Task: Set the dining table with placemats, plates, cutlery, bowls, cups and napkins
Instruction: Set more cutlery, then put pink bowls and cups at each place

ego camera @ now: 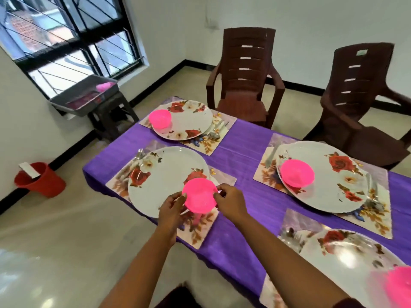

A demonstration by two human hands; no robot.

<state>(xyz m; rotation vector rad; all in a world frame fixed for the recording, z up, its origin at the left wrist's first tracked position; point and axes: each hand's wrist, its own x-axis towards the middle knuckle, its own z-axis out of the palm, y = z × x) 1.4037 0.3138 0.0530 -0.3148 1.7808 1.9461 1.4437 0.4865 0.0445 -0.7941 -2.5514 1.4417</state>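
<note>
Head view: both hands, left (170,208) and right (231,202), pinch the pink bowl (199,195) between their fingers over the near plate (160,181).

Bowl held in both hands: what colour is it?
Bright pink bowl, gripped by the left hand and right hand; the head view shows it clearly.

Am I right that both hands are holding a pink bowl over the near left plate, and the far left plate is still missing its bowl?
Not quite. In the head view both the left hand and right hand hold the pink bowl over the near left plate, but the far left plate already has its bowl.
</note>
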